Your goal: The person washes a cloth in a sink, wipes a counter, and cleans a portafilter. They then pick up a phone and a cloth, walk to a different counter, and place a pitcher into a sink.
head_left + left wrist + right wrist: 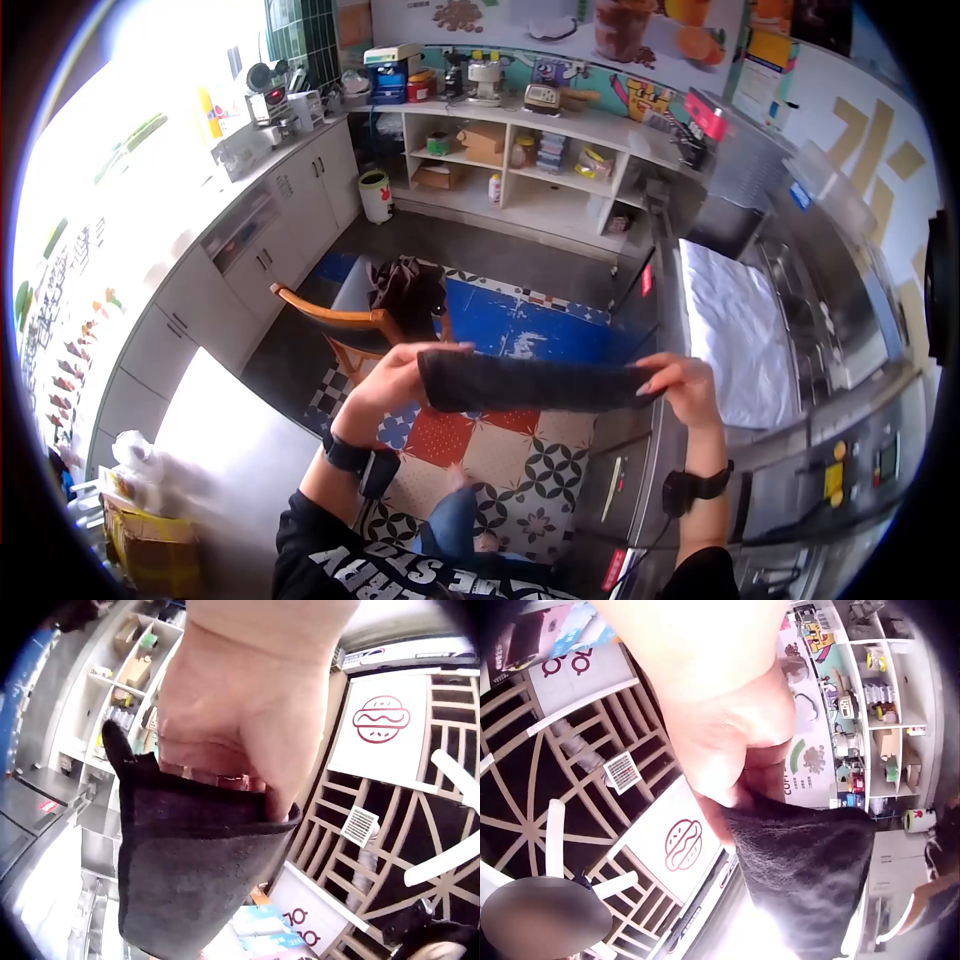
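A long, dark grey fabric tube [530, 383] stretches level between both hands, above the tiled floor. My left hand [385, 380] grips its wider left end. In the left wrist view that end gapes at a hemmed rim [210, 825], and the fingers of the left hand [240, 727] reach in over the rim, their tips hidden inside. A small dark tab sticks up at one side of the opening. My right hand [683, 385] pinches the other, narrower end between thumb and fingers. Fabric hangs in soft folds from the right hand [727, 750] in the right wrist view.
A wooden chair [335, 318] with dark cloth over it stands ahead. To the left runs a white counter [240, 470] with a cardboard box [150, 550] near me. Steel equipment with a white cloth [735, 335] lines the right side. Shelves [560, 200] stand at the back.
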`<act>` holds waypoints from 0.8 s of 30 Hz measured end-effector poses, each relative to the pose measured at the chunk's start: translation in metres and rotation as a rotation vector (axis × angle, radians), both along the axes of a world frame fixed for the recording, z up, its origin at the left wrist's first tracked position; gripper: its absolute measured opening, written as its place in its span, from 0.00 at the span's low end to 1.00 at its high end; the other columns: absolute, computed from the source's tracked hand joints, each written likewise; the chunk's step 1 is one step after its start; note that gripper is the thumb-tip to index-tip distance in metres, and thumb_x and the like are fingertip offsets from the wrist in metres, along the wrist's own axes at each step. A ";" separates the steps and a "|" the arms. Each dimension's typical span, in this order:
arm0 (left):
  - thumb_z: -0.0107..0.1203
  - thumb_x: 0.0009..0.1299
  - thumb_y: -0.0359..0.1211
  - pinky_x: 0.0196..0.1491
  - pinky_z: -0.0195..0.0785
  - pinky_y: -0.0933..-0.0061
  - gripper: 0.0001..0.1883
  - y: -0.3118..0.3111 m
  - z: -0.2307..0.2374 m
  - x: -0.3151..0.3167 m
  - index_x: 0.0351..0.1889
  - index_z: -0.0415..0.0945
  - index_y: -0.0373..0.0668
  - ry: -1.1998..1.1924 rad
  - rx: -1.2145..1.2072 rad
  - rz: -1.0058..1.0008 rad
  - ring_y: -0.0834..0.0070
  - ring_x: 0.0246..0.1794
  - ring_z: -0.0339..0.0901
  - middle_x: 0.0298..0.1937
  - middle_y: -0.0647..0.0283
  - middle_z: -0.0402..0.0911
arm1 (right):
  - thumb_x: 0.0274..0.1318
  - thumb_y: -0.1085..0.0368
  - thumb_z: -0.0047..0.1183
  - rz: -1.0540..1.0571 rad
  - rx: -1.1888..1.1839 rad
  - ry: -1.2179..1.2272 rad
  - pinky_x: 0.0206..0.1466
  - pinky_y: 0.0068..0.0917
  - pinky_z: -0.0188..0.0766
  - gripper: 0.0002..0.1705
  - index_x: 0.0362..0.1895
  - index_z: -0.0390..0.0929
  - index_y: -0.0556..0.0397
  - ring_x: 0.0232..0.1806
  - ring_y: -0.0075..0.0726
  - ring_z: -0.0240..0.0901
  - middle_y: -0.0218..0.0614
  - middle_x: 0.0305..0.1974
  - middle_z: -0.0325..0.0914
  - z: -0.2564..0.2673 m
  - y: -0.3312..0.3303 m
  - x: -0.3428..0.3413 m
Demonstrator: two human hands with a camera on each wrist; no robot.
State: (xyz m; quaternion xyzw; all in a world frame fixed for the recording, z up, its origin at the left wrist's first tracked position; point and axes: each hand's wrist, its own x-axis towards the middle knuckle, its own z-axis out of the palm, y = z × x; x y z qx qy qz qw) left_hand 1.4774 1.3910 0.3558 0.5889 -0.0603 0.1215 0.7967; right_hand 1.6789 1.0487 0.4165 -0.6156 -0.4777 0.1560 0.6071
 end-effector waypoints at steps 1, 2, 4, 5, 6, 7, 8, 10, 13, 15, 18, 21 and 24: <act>0.43 0.76 0.40 0.37 0.75 0.81 0.21 0.022 -0.004 0.023 0.60 0.70 0.37 0.104 -0.027 -0.005 0.80 0.38 0.80 0.43 0.63 0.81 | 0.42 0.88 0.42 -0.037 0.006 -0.087 0.53 0.28 0.71 0.15 0.27 0.79 0.61 0.41 0.35 0.79 0.41 0.32 0.83 -0.002 0.024 0.029; 0.42 0.77 0.42 0.43 0.75 0.76 0.22 0.046 -0.014 0.046 0.60 0.69 0.36 0.173 -0.074 -0.025 0.77 0.41 0.80 0.45 0.62 0.80 | 0.43 0.88 0.41 -0.076 0.016 -0.174 0.53 0.28 0.71 0.15 0.27 0.79 0.61 0.40 0.34 0.79 0.42 0.34 0.83 -0.006 0.049 0.056; 0.41 0.77 0.43 0.56 0.70 0.66 0.22 0.088 -0.032 0.095 0.58 0.69 0.35 0.189 -0.222 -0.074 0.70 0.52 0.76 0.51 0.59 0.78 | 0.49 0.85 0.36 -0.098 0.019 -0.072 0.52 0.26 0.70 0.16 0.33 0.77 0.60 0.41 0.33 0.78 0.40 0.36 0.82 -0.014 0.094 0.107; 0.41 0.77 0.42 0.58 0.68 0.66 0.22 0.105 -0.034 0.120 0.59 0.69 0.36 0.131 -0.263 -0.118 0.68 0.54 0.75 0.53 0.58 0.77 | 0.51 0.84 0.35 -0.094 0.024 -0.087 0.51 0.25 0.71 0.16 0.36 0.76 0.60 0.41 0.31 0.78 0.39 0.37 0.81 -0.017 0.115 0.133; 0.40 0.77 0.42 0.59 0.67 0.66 0.22 0.125 -0.030 0.149 0.60 0.68 0.36 0.069 -0.301 -0.167 0.66 0.57 0.73 0.55 0.57 0.75 | 0.52 0.84 0.34 -0.095 0.031 -0.105 0.49 0.24 0.72 0.17 0.38 0.76 0.59 0.42 0.29 0.78 0.38 0.39 0.81 -0.017 0.135 0.161; 0.39 0.78 0.39 0.62 0.64 0.63 0.22 0.141 -0.023 0.176 0.65 0.63 0.36 0.087 -0.371 -0.185 0.64 0.61 0.70 0.59 0.55 0.72 | 0.55 0.82 0.33 -0.068 0.001 0.017 0.43 0.21 0.74 0.17 0.41 0.74 0.57 0.41 0.25 0.76 0.36 0.42 0.79 -0.015 0.153 0.185; 0.40 0.77 0.39 0.62 0.65 0.63 0.23 0.156 -0.014 0.204 0.66 0.60 0.37 0.092 -0.355 -0.162 0.65 0.61 0.70 0.60 0.55 0.72 | 0.55 0.82 0.32 -0.092 -0.026 0.132 0.37 0.19 0.75 0.17 0.41 0.74 0.56 0.39 0.22 0.75 0.35 0.42 0.79 -0.019 0.173 0.213; 0.42 0.76 0.40 0.61 0.65 0.62 0.27 0.189 0.007 0.262 0.69 0.56 0.37 0.104 -0.310 -0.112 0.65 0.60 0.71 0.61 0.55 0.71 | 0.56 0.82 0.32 -0.071 0.070 0.299 0.41 0.20 0.74 0.17 0.40 0.74 0.55 0.39 0.23 0.74 0.35 0.42 0.78 -0.024 0.215 0.265; 0.42 0.75 0.41 0.58 0.69 0.64 0.27 0.236 0.022 0.350 0.68 0.56 0.38 0.131 -0.432 -0.137 0.67 0.58 0.73 0.58 0.56 0.73 | 0.57 0.79 0.33 -0.092 0.157 0.500 0.52 0.22 0.70 0.16 0.43 0.73 0.55 0.46 0.27 0.73 0.35 0.43 0.76 -0.035 0.268 0.341; 0.45 0.73 0.44 0.53 0.72 0.66 0.29 0.268 0.011 0.410 0.67 0.58 0.39 0.166 -0.497 -0.184 0.68 0.53 0.76 0.57 0.58 0.75 | 0.58 0.75 0.34 -0.132 0.193 0.709 0.52 0.25 0.71 0.16 0.45 0.74 0.54 0.47 0.29 0.73 0.35 0.44 0.77 -0.044 0.297 0.384; 0.49 0.74 0.38 0.49 0.73 0.73 0.23 0.303 0.001 0.494 0.65 0.62 0.43 0.311 -0.271 0.025 0.73 0.50 0.77 0.52 0.61 0.77 | 0.59 0.65 0.36 -0.126 0.232 0.981 0.53 0.31 0.71 0.19 0.51 0.74 0.54 0.49 0.31 0.75 0.35 0.48 0.77 -0.084 0.336 0.465; 0.56 0.70 0.33 0.35 0.67 0.85 0.21 0.347 -0.042 0.588 0.61 0.68 0.45 0.382 -0.225 0.094 0.84 0.39 0.75 0.43 0.69 0.77 | 0.63 0.61 0.41 -0.074 0.169 1.162 0.52 0.32 0.71 0.18 0.53 0.74 0.53 0.48 0.31 0.75 0.33 0.47 0.78 -0.119 0.382 0.551; 0.56 0.71 0.34 0.21 0.50 0.86 0.19 0.392 -0.062 0.666 0.59 0.70 0.47 0.540 -0.090 0.215 0.91 0.22 0.63 0.29 0.76 0.71 | 0.61 0.63 0.48 -0.148 0.082 1.157 0.52 0.31 0.71 0.16 0.52 0.74 0.53 0.48 0.30 0.74 0.32 0.47 0.78 -0.167 0.439 0.641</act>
